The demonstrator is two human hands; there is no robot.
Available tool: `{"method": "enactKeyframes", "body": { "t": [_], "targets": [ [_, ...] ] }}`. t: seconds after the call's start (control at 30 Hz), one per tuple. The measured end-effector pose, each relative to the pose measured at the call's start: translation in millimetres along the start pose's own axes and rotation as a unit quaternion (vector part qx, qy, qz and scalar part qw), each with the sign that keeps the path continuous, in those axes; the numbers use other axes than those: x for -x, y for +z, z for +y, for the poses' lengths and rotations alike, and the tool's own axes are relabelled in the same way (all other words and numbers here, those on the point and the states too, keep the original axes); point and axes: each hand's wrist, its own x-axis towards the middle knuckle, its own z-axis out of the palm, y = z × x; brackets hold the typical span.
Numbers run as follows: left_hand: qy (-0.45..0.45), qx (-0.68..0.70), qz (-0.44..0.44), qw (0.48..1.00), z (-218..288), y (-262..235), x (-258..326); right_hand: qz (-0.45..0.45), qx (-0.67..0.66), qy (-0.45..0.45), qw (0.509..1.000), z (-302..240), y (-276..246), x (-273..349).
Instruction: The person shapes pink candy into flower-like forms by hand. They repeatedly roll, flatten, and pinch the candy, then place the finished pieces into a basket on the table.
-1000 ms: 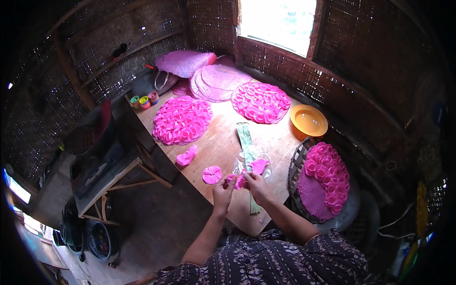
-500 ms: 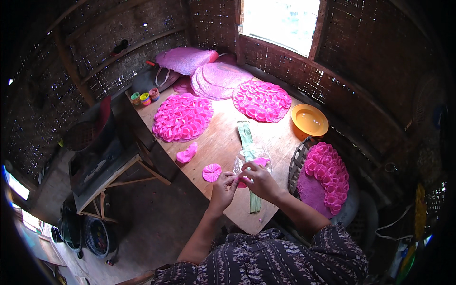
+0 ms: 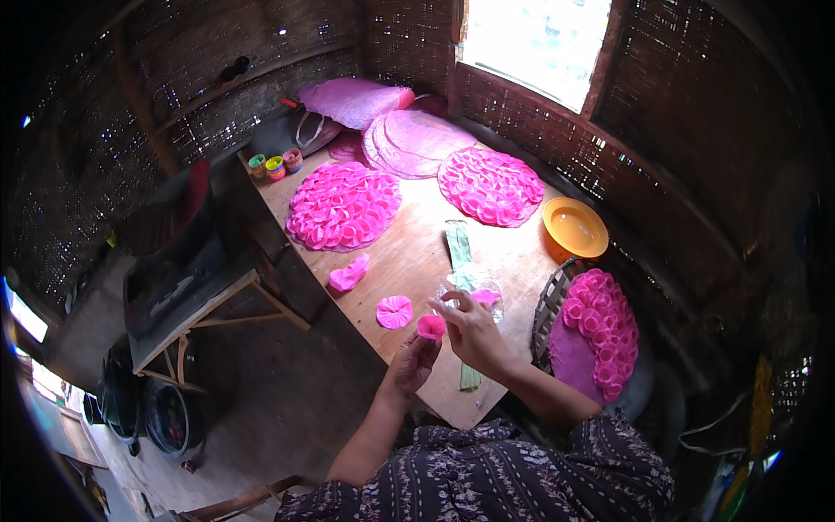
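Note:
My left hand (image 3: 412, 364) pinches a small pink cup-shaped piece of dough (image 3: 430, 327) at its base, with the round opening facing up. Just right of it, my right hand (image 3: 479, 337) hovers with fingers bent and apart, and I see nothing between them. Under that hand runs a pale green folded strip (image 3: 458, 248) across the wooden table. Beside the strip, clear plastic holds a bit of pink dough (image 3: 487, 297). A flat pink disc with radial creases (image 3: 394, 312) lies left of my hands, and a loose pink dough lump (image 3: 349, 273) sits farther left.
Two round trays covered in pink cups (image 3: 344, 205) (image 3: 491, 186) stand on the wooden table (image 3: 383, 257). Behind them are stacked pink round mats (image 3: 417, 142) and small coloured pots (image 3: 276, 168). An orange bowl (image 3: 575, 228) and a partly filled pink mat (image 3: 577, 355) are at right.
My right hand has come away from the pink piece, which now shows as a cup upright in my left hand. Before, both hands' fingers met around it. The view has shifted slightly.

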Motion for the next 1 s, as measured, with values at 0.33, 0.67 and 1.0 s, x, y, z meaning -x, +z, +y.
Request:
{"method": "enactKeyframes", "body": {
  "t": [0.33, 0.67, 1.0],
  "targets": [
    [0.091, -0.092, 0.031, 0.991, 4.3, -1.8, 5.8, -0.075, 0.217, -0.067, 0.971, 11.2, 34.8, 8.4],
    [0.174, -0.278, 0.152, 0.932, 36.7, -30.8, 27.7, -0.182, -0.05, 0.057, 0.98, 86.4, 122.2, -32.0],
    [0.219, -0.245, 0.158, 0.931, 57.6, -40.0, 29.0, -0.213, 0.171, 0.037, 0.961, 49.2, 132.2, -28.5]
  ]
}}
